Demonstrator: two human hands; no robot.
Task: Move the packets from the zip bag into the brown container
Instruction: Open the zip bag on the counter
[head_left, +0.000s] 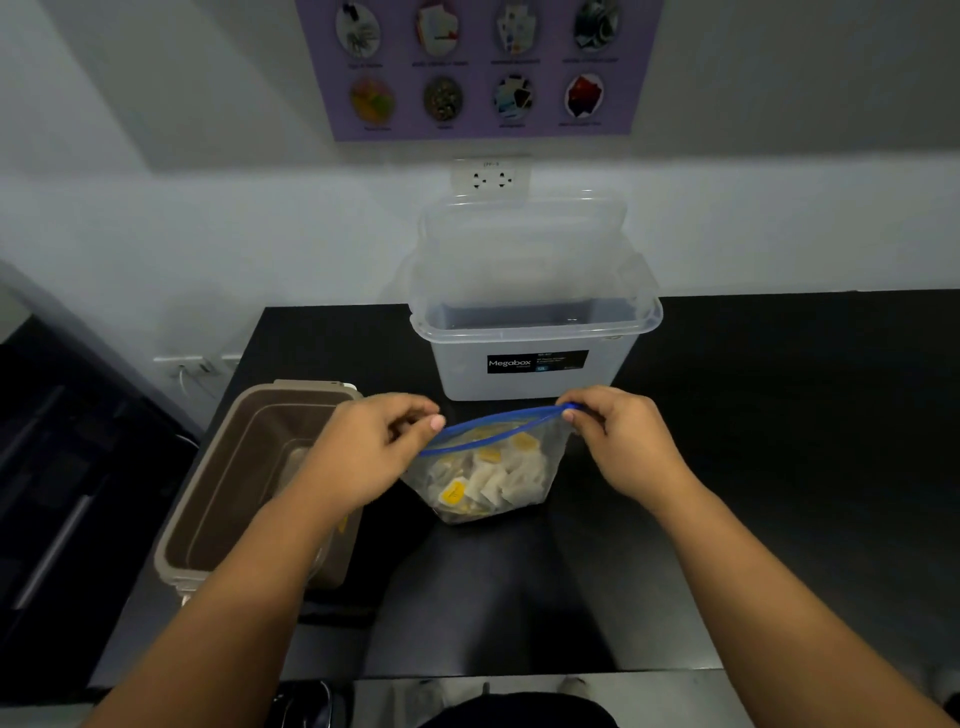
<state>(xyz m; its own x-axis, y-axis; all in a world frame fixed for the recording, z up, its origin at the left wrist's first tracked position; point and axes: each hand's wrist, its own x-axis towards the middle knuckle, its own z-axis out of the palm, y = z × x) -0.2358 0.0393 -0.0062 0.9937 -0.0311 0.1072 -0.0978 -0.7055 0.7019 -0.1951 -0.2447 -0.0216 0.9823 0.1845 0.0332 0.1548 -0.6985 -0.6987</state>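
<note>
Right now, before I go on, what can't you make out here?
Head view only:
brown container: part of its inside hidden by the left forearm.
packets in the zip bag: count and print blurred, overlapping.
poster: captions blurred, top cut off by the frame edge.

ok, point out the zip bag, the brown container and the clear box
zip bag (545, 452): head view, right side wall
brown container (228, 473): head view, inner left wall
clear box (462, 374): head view, front wall
</note>
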